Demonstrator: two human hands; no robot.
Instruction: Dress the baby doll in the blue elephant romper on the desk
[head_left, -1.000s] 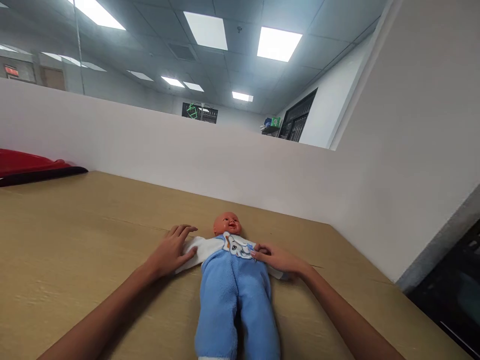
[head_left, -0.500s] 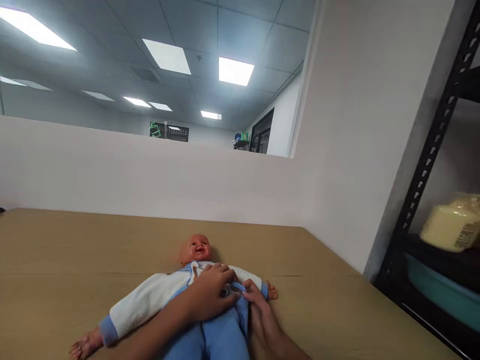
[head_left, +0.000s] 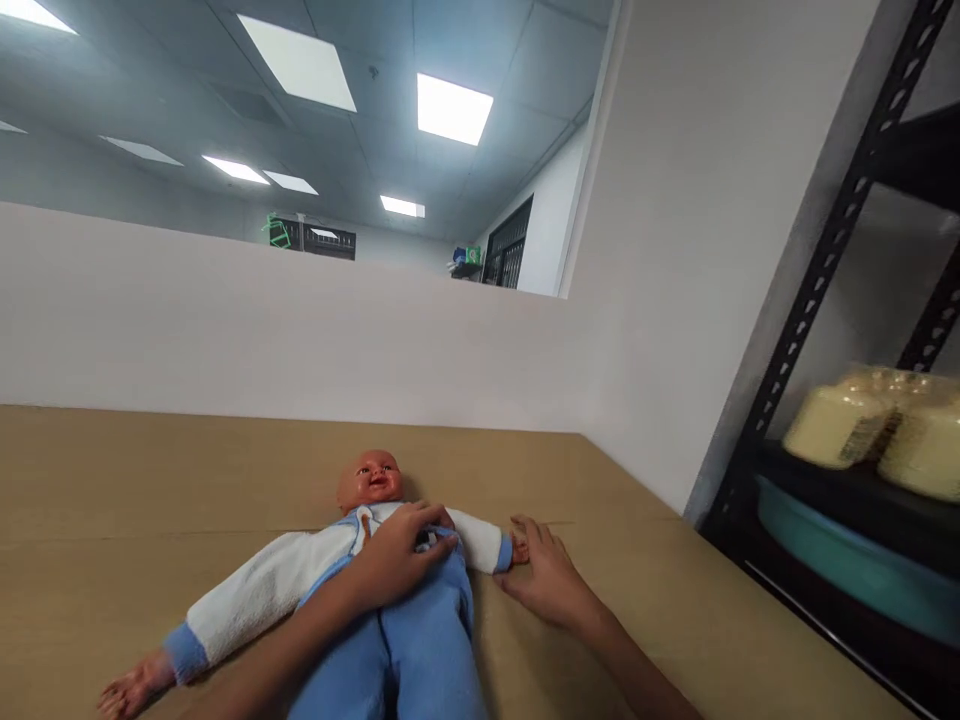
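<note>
A baby doll (head_left: 376, 477) lies on its back on the table, head toward the far side and arms spread. It wears a white and blue outfit (head_left: 427, 620). My left hand (head_left: 397, 560) lies over the doll's chest, thumb and fingers curled on the front of the outfit; part of the fabric is hidden beneath it. Beside the cuff at the doll's right-side arm is my right hand (head_left: 546, 578), its thumb and fingers apart on either side of the small doll hand (head_left: 519, 549). The doll's other hand (head_left: 135, 685) rests on the table at lower left.
The wooden table (head_left: 187, 460) ends at a white partition (head_left: 300, 340) and a side wall. At right stands a black metal rack (head_left: 802, 310) with pale yellow wrapped containers (head_left: 836, 425) above a teal basin (head_left: 847, 560).
My right hand has left the outfit's front and moved outward to the doll's hand. My left hand stays on the chest. The view has shifted slightly right and down.
</note>
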